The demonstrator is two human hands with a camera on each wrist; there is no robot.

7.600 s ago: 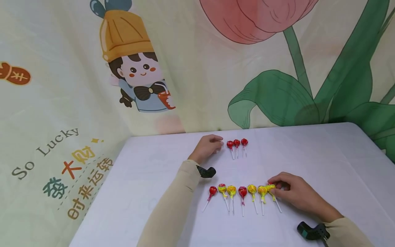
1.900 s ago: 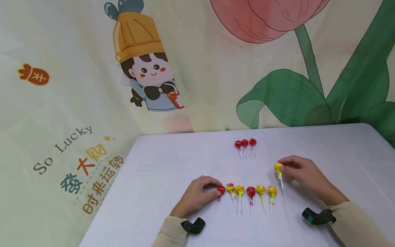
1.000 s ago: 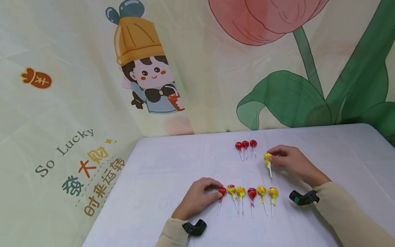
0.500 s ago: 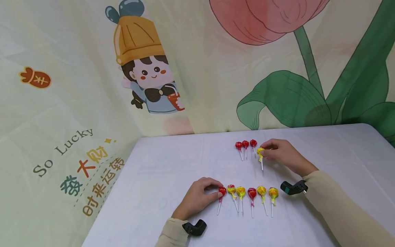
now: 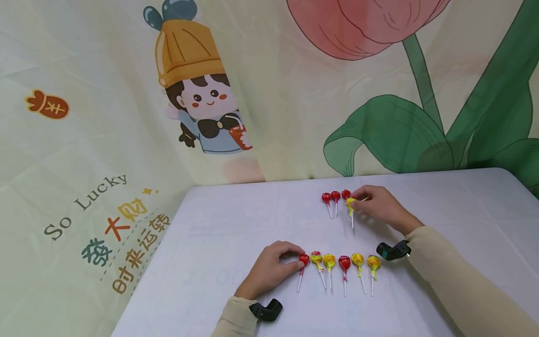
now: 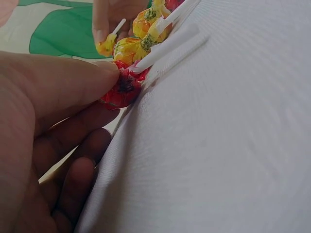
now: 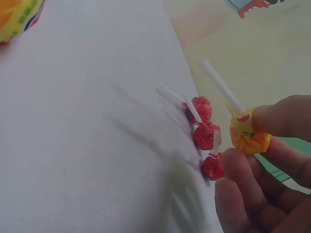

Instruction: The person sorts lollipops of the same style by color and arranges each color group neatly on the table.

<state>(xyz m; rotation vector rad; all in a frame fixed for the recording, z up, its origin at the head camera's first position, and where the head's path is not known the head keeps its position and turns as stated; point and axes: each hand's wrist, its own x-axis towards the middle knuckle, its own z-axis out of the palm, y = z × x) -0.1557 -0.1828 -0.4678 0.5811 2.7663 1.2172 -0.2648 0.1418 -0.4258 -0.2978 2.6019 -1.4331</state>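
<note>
My right hand (image 5: 381,206) pinches a yellow lollipop (image 7: 249,136) by its wrapped head, stick pointing toward me. In the head view this lollipop overlaps the rightmost of three red lollipops (image 5: 326,198) lying at the back of the table; the right wrist view shows its shadow on the cloth. At the left end of the front row, my left hand (image 5: 271,269) pinches the head of a red lollipop (image 6: 124,90) between thumb and fingers, its white stick slanting over the cloth.
The front row continues rightward with a red-and-yellow lollipop (image 5: 316,258), another red lollipop (image 5: 344,263) and several yellow ones, such as the yellow lollipop (image 5: 373,263) at the right end. A white cloth covers the table (image 5: 219,224); a printed curtain (image 5: 286,117) hangs behind.
My right hand has taken the yellow lollipop from the front row's right end and carried it back and left to the red ones. Earlier, my left hand came from the back to the front-left red lollipop.
</note>
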